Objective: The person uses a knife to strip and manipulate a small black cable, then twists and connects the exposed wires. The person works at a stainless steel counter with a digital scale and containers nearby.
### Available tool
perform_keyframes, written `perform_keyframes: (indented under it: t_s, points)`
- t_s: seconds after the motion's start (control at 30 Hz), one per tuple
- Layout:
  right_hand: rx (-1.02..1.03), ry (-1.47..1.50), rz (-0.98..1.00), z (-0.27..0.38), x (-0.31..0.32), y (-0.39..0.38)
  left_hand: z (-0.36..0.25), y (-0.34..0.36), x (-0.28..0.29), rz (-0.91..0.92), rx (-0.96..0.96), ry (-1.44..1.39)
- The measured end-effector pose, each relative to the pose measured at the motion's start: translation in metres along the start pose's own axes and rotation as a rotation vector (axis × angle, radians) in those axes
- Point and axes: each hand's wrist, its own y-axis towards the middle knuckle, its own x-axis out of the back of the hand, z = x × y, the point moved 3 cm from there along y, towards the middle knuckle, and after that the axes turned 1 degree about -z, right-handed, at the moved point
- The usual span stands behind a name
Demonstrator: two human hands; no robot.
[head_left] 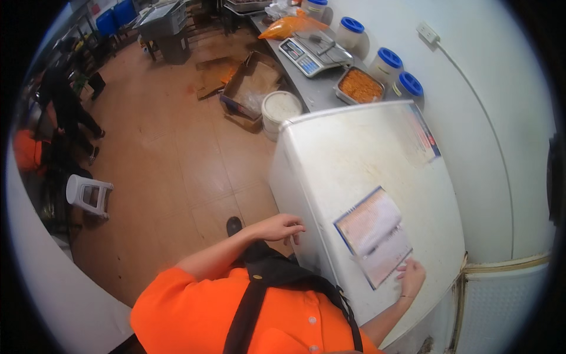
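Observation:
An open spiral-bound notebook (368, 227) with a dark cover edge lies tilted on the white top of a chest freezer (336, 153). My right hand (411, 277) rests on the freezer top at the notebook's near right corner. Its fingers are loosely bent and apart, with the tips at the page edge; whether they touch the paper I cannot tell. Off the freezer's left side hangs my left hand (282, 228), palm down with loose fingers, holding nothing. A printed sheet or booklet (421, 138) lies at the far right edge of the freezer top.
Beyond the freezer, a metal counter (321, 88) bears a scale (312, 56), a tray of orange food (359, 86) and several blue-lidded tubs (386, 64). A white bucket (280, 109) and cardboard boxes (250, 88) stand on the floor. Far left are a white stool (88, 194) and other people (62, 106).

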Motion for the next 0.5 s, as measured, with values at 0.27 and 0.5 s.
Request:
perform_keyframes:
  t_s: [0.27, 0.5]
  points:
    - [0.376, 0.119, 0.071, 0.273, -0.156, -0.008, 0.044, -0.113, 0.220, -0.341, 0.123, -0.071]
    - [0.561, 0.015, 0.178, 0.440, -0.240, 0.047, 0.065, -0.126, 0.344, -0.438, 0.069, -0.190]
